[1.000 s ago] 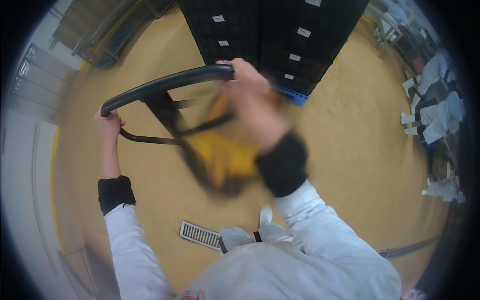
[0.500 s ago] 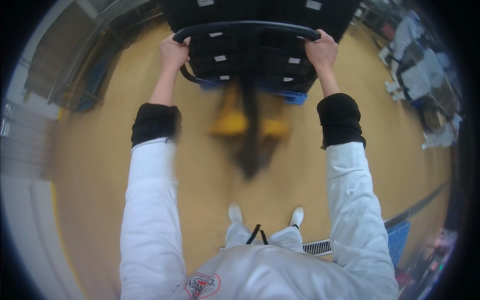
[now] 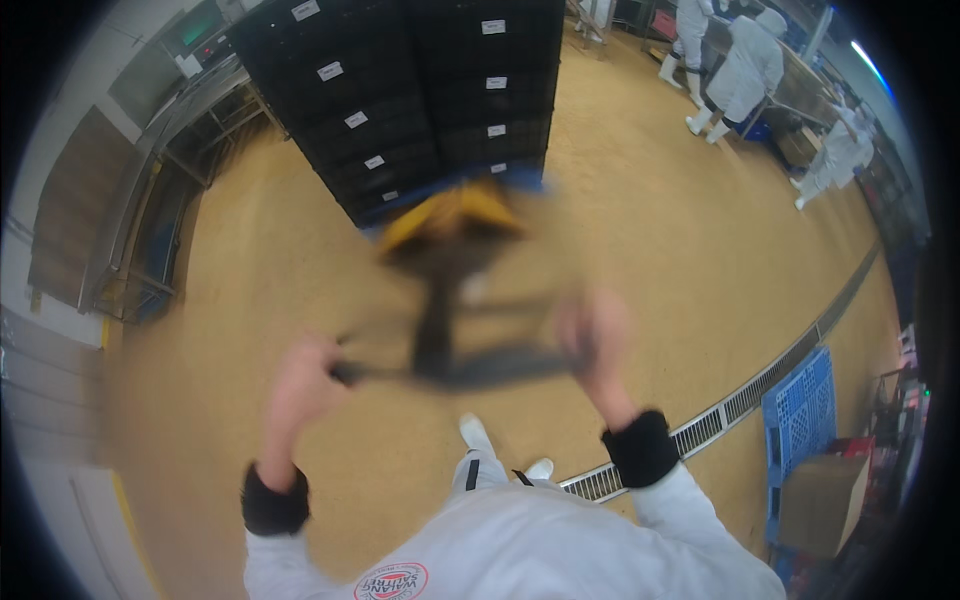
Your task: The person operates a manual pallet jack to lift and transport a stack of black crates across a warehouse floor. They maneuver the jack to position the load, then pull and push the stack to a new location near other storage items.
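Note:
Both of my hands grip the black loop handle [image 3: 500, 369] of a yellow pallet jack [image 3: 460, 212], and all of it is smeared by motion. My left hand [image 3: 303, 378] is closed around the loop's left end. At the right end, my right hand [image 3: 597, 335] is wrapped around the bar. The handle is tilted down low in front of my body, above my white boots [image 3: 475, 433]. Beyond the jack stands a tall stack of black crates [image 3: 470, 110] with white labels. A blue pallet [image 3: 527, 178] shows under the stack, partly hidden by the jack.
Metal tables [image 3: 205, 95] line the left wall. Several people in white [image 3: 748, 62] stand at the far right. A floor drain grate [image 3: 745, 402] runs along the right, beside blue pallets [image 3: 805, 410] and a cardboard box [image 3: 825, 503].
The handle has come down from near the crates toward my body, with both hands on it. The crate stack now appears further left, and more of the right side is in view.

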A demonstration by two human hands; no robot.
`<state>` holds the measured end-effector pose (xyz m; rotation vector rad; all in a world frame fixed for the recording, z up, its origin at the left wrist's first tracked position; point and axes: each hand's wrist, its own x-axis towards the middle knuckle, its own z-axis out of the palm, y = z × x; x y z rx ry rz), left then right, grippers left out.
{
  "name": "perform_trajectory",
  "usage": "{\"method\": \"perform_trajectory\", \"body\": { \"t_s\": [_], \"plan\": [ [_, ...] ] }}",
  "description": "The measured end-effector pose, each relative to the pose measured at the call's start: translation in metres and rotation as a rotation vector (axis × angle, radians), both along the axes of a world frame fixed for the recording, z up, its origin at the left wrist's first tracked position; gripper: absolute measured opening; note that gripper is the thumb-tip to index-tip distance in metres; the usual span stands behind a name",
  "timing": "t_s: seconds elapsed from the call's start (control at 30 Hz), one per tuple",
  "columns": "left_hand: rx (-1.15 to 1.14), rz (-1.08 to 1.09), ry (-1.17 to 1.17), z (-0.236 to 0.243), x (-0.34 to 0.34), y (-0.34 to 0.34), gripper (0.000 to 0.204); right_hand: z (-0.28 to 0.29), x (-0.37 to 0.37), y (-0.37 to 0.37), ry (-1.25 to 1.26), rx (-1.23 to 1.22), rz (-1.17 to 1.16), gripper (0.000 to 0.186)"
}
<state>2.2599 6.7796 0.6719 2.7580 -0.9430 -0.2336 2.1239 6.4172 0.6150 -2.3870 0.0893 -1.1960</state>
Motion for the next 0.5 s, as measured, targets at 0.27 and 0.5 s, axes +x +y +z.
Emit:
{"method": "perform_trajectory", "body": {
  "t_s": [0.27,0.5],
  "plan": [
    [0.217,-0.054,0.409,-0.222,-0.281,-0.083,0.018,-0.184,-0.232,0.006,1.138,-0.208,0.242,0.017],
    [0.196,0.074,0.215,-0.17,-0.21,-0.084,0.019,-0.105,-0.158,-0.003,0.75,-0.215,0.104,0.015]
  ]
}}
